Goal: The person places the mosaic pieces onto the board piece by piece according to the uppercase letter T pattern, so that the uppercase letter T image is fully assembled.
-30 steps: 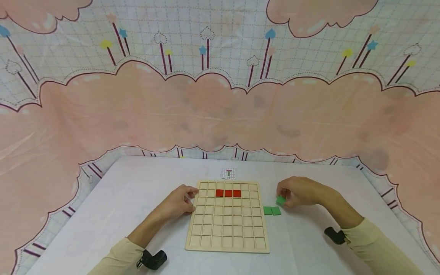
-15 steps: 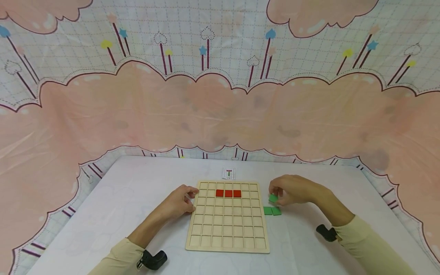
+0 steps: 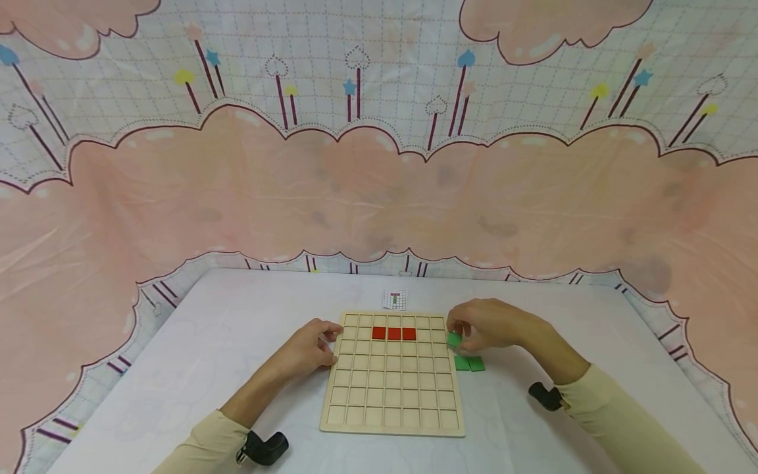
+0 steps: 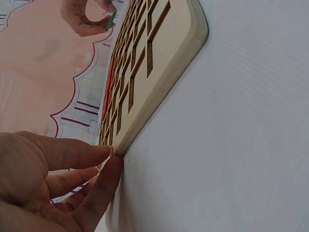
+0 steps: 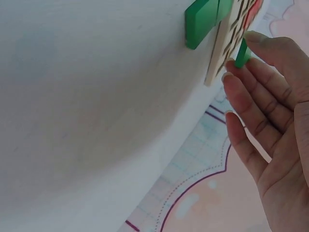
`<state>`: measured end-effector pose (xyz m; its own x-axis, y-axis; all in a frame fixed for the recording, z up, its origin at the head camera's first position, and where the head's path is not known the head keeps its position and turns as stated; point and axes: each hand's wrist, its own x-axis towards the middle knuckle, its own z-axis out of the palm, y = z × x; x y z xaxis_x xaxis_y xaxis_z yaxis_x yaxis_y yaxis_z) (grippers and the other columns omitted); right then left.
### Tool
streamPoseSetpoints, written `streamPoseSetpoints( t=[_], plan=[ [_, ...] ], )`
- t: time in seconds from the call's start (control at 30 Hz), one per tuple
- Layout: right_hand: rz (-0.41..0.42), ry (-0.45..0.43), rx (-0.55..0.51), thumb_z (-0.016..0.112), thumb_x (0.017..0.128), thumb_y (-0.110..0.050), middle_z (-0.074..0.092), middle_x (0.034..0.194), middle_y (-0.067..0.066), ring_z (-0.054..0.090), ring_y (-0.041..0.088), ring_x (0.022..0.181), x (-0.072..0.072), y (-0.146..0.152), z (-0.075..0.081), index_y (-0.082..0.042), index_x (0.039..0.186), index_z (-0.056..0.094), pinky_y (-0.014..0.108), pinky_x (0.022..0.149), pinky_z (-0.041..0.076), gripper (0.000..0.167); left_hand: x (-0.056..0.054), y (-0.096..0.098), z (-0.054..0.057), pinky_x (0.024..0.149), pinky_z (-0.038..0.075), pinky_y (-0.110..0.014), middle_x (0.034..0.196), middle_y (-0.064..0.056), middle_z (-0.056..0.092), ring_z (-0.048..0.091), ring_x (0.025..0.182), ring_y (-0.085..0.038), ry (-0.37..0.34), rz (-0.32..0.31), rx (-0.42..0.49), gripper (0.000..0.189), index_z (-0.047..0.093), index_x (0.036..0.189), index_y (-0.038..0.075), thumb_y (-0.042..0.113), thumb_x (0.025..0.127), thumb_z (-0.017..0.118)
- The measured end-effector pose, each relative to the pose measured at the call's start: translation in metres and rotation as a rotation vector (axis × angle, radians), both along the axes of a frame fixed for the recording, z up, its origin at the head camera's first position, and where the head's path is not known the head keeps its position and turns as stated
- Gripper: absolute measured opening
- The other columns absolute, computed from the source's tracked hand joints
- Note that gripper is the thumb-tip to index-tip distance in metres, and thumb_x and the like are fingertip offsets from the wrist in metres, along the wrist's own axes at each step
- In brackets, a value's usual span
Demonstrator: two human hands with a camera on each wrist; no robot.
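A pale wooden grid board (image 3: 393,395) lies on the table, with three red tiles (image 3: 393,334) side by side in its second row from the back. My left hand (image 3: 306,347) touches the board's left edge with thumb and fingertips, thumb and index apart along the rim. Between thumb and fingertips, my right hand (image 3: 491,322) pinches a square green tile (image 3: 454,340) by the board's right edge. In the right wrist view this green tile (image 5: 243,54) stands on edge between the fingers. Two more green tiles (image 3: 470,363) lie on the table just right of the board.
A small printed card (image 3: 395,299) with a red and green T shape on a grid lies behind the board. The table (image 3: 237,316) has a white cover. A patterned pink cloth (image 3: 355,197) hangs behind it.
My right hand has moved left with the green tile, from beyond the loose tiles to the board's right edge. The left hand and the board stay where they were.
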<state>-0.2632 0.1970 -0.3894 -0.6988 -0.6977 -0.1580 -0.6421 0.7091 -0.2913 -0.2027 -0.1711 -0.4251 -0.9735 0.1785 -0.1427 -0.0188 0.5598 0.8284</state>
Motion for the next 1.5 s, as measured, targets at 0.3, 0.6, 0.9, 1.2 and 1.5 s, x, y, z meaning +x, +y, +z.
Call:
streamPoseSetpoints(
  t=[0.3, 0.6, 0.9, 1.2, 1.5],
  plan=[
    [0.027, 0.005, -0.004, 0.077, 0.086, -0.028, 0.062, 0.088, -0.016, 0.058, 0.008, 0.083, -0.001, -0.016, 0.001, -0.027, 0.1, 0.069, 0.027, 0.073, 0.049, 0.016, 0.001, 0.001, 0.0, 0.063, 0.05, -0.029, 0.111, -0.013, 0.056, 0.054, 0.079, -0.018, -0.001, 0.008, -0.007, 0.054, 0.061, 0.132, -0.004, -0.014, 0.08, 0.072],
    [0.075, 0.019, -0.009, 0.078, 0.086, -0.027, 0.063, 0.089, -0.012, 0.058, 0.007, 0.082, -0.004, -0.032, 0.004, -0.025, 0.098, 0.067, 0.026, 0.072, 0.048, 0.016, 0.001, 0.001, 0.0, 0.063, 0.05, -0.03, 0.112, -0.013, 0.056, 0.054, 0.08, -0.019, 0.001, 0.011, -0.017, 0.054, 0.061, 0.132, -0.003, -0.013, 0.081, 0.072],
    [0.136, 0.044, 0.002, 0.078, 0.088, -0.027, 0.063, 0.09, -0.011, 0.056, 0.006, 0.082, -0.006, -0.049, 0.006, -0.023, 0.101, 0.068, 0.025, 0.072, 0.048, 0.017, 0.002, 0.001, 0.002, 0.064, 0.05, -0.03, 0.112, -0.013, 0.056, 0.054, 0.079, -0.019, 0.0, 0.01, -0.015, 0.053, 0.061, 0.132, -0.003, -0.013, 0.081, 0.072],
    [0.17, 0.039, -0.008, 0.078, 0.088, -0.029, 0.062, 0.091, -0.014, 0.058, 0.007, 0.082, -0.009, -0.064, 0.002, -0.023, 0.103, 0.07, 0.023, 0.072, 0.049, 0.017, 0.0, 0.001, 0.002, 0.063, 0.05, -0.03, 0.113, -0.013, 0.055, 0.054, 0.078, -0.018, -0.006, 0.006, -0.013, 0.053, 0.061, 0.132, -0.003, -0.014, 0.081, 0.072],
    [0.225, 0.057, -0.007, 0.078, 0.088, -0.032, 0.062, 0.09, -0.014, 0.06, 0.007, 0.082, -0.01, -0.077, -0.002, -0.022, 0.102, 0.069, 0.022, 0.073, 0.049, 0.019, 0.0, 0.001, 0.001, 0.064, 0.05, -0.03, 0.112, -0.013, 0.055, 0.054, 0.079, -0.018, -0.004, 0.009, -0.007, 0.054, 0.061, 0.132, -0.004, -0.014, 0.08, 0.072]
  ],
)
